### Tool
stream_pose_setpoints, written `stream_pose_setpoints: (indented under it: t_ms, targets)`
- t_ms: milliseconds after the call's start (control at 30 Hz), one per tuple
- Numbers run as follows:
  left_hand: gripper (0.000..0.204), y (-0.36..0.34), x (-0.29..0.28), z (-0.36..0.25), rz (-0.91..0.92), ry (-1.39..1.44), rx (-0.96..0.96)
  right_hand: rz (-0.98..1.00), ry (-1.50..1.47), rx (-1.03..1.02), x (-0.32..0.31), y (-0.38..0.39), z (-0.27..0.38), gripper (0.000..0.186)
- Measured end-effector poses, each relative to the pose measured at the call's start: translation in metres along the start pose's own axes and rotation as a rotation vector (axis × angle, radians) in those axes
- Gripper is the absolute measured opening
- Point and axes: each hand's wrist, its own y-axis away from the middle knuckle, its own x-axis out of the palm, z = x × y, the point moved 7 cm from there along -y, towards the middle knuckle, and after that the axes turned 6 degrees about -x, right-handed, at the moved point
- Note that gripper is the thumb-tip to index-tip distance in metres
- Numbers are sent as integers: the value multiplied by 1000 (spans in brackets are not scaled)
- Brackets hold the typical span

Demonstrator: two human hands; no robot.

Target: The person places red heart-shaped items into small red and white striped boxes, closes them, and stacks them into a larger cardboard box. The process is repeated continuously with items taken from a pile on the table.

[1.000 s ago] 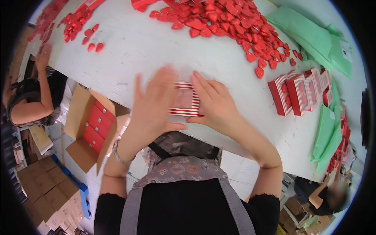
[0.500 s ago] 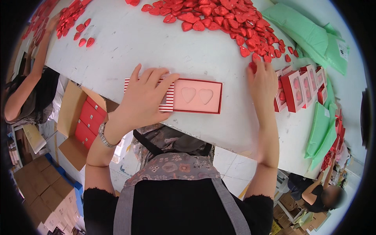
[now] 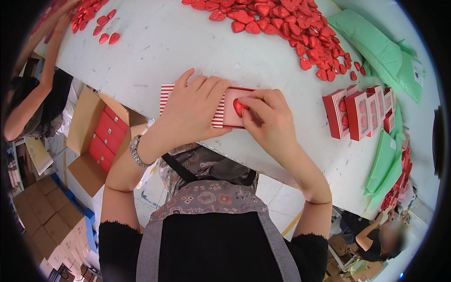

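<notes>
Near the table's front edge, my left hand (image 3: 192,110) grips a red-and-white striped box sleeve (image 3: 218,117) from above, thumb at its near side. A pink-lined tray (image 3: 231,93) is slid partly out to the right of the sleeve. My right hand (image 3: 268,113) is closed in a pinch on a red foil-wrapped heart (image 3: 238,107), held at the pink insert; the fingers cover much of that insert. At the far side lies a large heap of red foil hearts (image 3: 291,28).
Several striped window boxes (image 3: 337,115) stand at the right among green padded mailers (image 3: 369,44). A smaller heart pile (image 3: 83,16) lies back left. An open carton of red boxes (image 3: 105,138) is below left. Co-workers (image 3: 40,87) (image 3: 371,235) are at both sides. Stacked cartons (image 3: 47,211) stand lower left.
A second ago both hands were on the box; then the tray showed open and my right hand reached to the heap. It has returned left with a red heart, onto the tray.
</notes>
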Motion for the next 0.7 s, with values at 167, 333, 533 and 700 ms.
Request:
stream_pose_setpoints:
  t_ms: [167,333,533,700]
  targets:
    - [79,1,1,1,36,3,-23,11,138,-188,-3,3,12,23]
    - [79,1,3,0,70,-13,-25,-263,389,-45,-56,-16,-68,23]
    - [79,-2,5,0,52,6,7,-55,668,73,-66,-19,-125,23]
    - [80,2,2,4,47,-5,-14,458,-406,159,-44,-28,-24,13]
